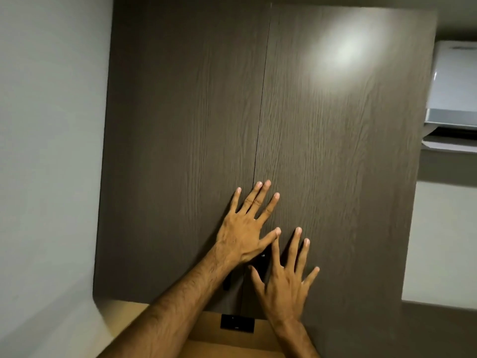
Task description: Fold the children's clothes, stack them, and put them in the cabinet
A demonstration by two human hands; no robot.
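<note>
Forearms come up from the bottom edge, both bare. Our left hand (244,228) lies flat on the cabinet (180,151), fingers (260,195) splayed wide, holding nothing, palm pressed across the seam (262,104) between the two doors. Our right hand (286,277) sits just below and right of it, also spread wide and empty, flat on the right door (348,164). Left thumb tip nearly touches the right index finger.

Between the two palms a dark handle (260,264) peeks out, mostly hidden; a second dark handle (227,281) shows under the left wrist. Below the wrists sits a tan wood shelf (206,324) with a small black plate (237,323).

Clothes are not in view; we judge they are already inside, cabinet looks shut, so this reads as the closing push. To do it well: press evenly near the seam, both palms flat, until both doors sit flush, then lift off straight.

Doors: dark brown wood-grain laminate, matte, tall flat slabs, thin straight seam, soft light glare above the fingers on the right door. Left of the fingers, a plain pale wall (51,151). Far right of them, a white glossy air conditioner (454,94), rounded casing.
</note>
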